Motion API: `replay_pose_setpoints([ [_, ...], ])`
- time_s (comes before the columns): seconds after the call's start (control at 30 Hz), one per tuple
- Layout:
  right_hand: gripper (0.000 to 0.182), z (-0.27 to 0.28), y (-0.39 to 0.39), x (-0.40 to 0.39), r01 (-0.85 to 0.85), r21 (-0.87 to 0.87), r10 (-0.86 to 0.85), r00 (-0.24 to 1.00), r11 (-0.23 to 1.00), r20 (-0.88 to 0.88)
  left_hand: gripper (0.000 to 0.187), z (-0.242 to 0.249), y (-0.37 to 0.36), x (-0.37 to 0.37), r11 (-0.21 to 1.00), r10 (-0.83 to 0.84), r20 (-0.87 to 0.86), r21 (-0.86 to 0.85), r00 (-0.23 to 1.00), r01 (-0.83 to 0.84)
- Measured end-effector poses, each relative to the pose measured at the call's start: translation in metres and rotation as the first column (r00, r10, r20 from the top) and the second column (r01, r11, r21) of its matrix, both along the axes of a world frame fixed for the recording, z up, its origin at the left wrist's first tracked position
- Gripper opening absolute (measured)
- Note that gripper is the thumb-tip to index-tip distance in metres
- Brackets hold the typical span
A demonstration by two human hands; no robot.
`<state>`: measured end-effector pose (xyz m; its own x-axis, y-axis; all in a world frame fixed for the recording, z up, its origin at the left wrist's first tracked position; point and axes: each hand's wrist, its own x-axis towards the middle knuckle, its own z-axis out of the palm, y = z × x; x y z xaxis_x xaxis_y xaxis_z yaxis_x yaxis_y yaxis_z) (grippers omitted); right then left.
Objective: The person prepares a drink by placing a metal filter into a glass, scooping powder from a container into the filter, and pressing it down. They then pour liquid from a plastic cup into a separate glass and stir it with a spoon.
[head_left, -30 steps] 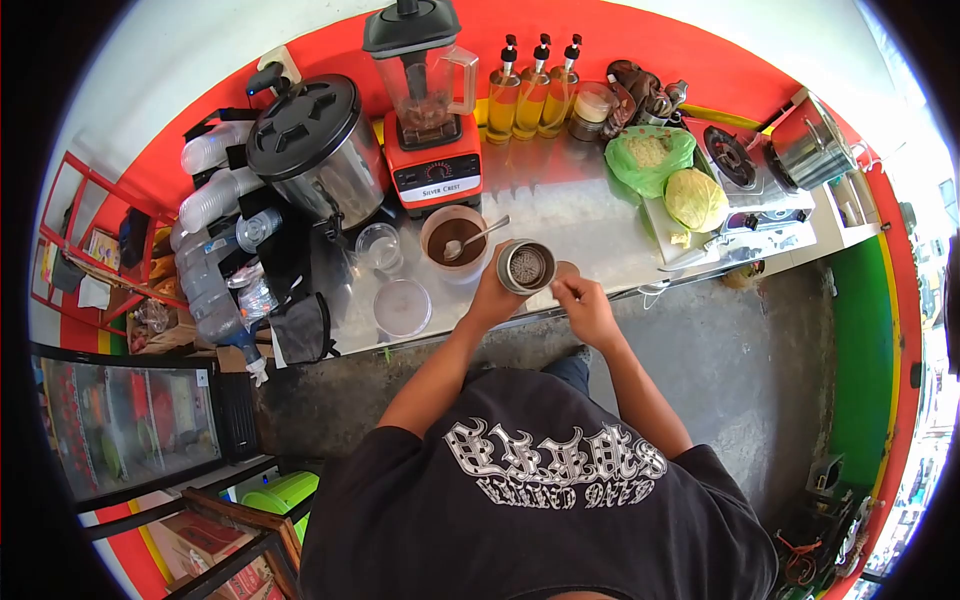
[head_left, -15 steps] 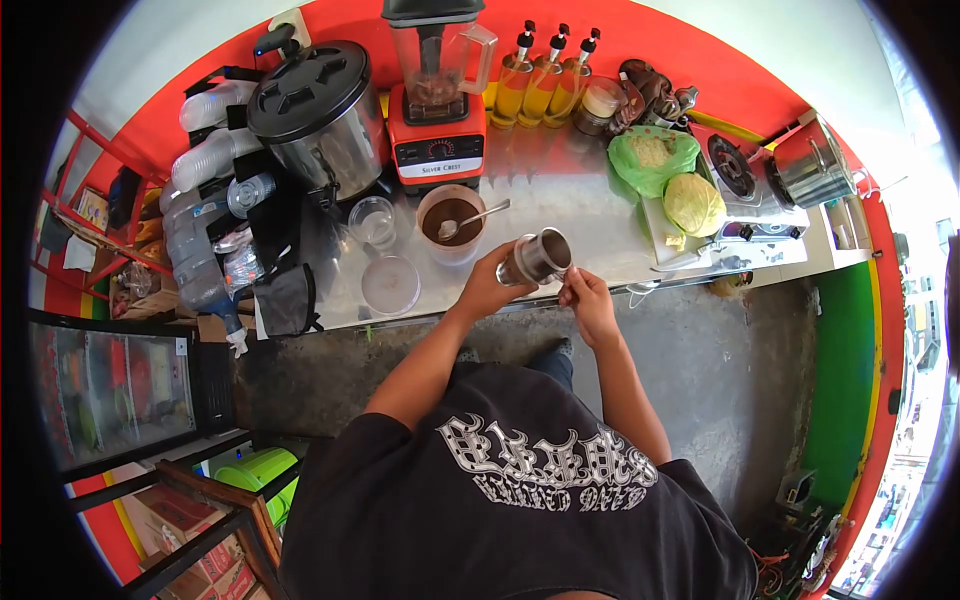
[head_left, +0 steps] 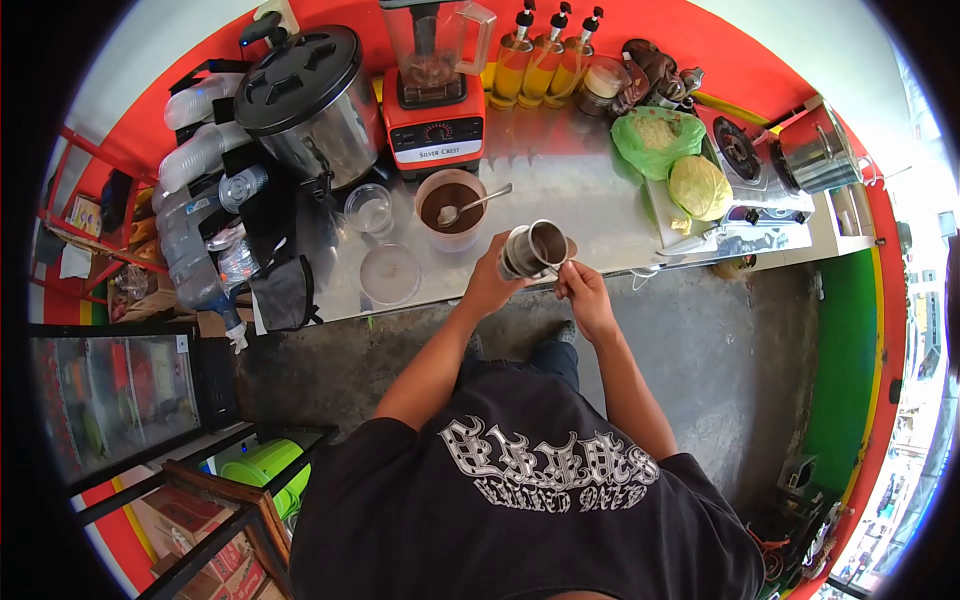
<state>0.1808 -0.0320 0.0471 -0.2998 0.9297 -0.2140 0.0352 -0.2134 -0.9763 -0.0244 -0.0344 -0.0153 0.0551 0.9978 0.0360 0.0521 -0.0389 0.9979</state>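
Just off the counter's front edge, I hold a small shiny metal cup [head_left: 546, 246], tilted so that its open mouth shows. My left hand [head_left: 491, 283] is wrapped round its left side, where a rounded metal part sits against the cup. The fingers of my right hand [head_left: 585, 294] are closed on the cup's handle at its right. Beyond my left hand stands a plastic tub [head_left: 450, 241] of brown powder, with a metal spoon [head_left: 470, 208] resting in it. A round translucent lid [head_left: 391, 275] lies to the left, near a clear plastic cup [head_left: 370, 209].
Along the back of the steel counter [head_left: 545, 185] stand a large lidded pot [head_left: 310, 95], a red blender [head_left: 435, 130] and pump bottles [head_left: 545, 70]. At the right are a cabbage [head_left: 700, 188], a green bag [head_left: 655, 140] and a stove [head_left: 745, 165]. Stacked plastic cups [head_left: 205, 150] are at the left.
The metal cup has tipped slightly, and both hands stay on it. The view has shifted a little; the things on the counter keep their places.
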Motion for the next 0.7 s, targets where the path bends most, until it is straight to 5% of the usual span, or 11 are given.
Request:
replay_pose_setpoints([
  [0.07, 0.036, -0.006, -0.001, 0.002, 0.061, -0.150, -0.103, 0.951, 0.987, -0.292, 0.081, -0.011, 0.000, 0.002, 0.996, 0.067, 0.008, 0.056, 0.998, -0.068],
  [0.3, 0.035, -0.004, -0.004, 0.010, 0.092, -0.181, -0.158, 0.904, 0.979, -0.398, 0.082, -0.020, 0.003, 0.004, 0.990, 0.061, 0.035, 0.124, 0.998, -0.065],
  [0.4, 0.035, -0.011, -0.001, 0.009, 0.089, -0.085, -0.108, 0.960, 0.992, -0.260, 0.082, -0.024, 0.005, 0.007, 0.993, 0.072, -0.044, 0.096, 0.996, -0.068],
  [0.47, 0.038, -0.013, 0.002, 0.005, 0.057, 0.047, -0.060, 0.997, 0.997, 0.049, 0.081, -0.028, 0.006, 0.009, 0.996, 0.075, -0.007, 0.057, 0.997, -0.075],
  [0.7, 0.041, -0.029, 0.015, -0.004, 0.027, 0.125, -0.060, 0.963, 0.992, 0.264, 0.081, -0.019, 0.016, 0.014, 0.997, 0.072, 0.021, 0.012, 0.997, -0.072],
])
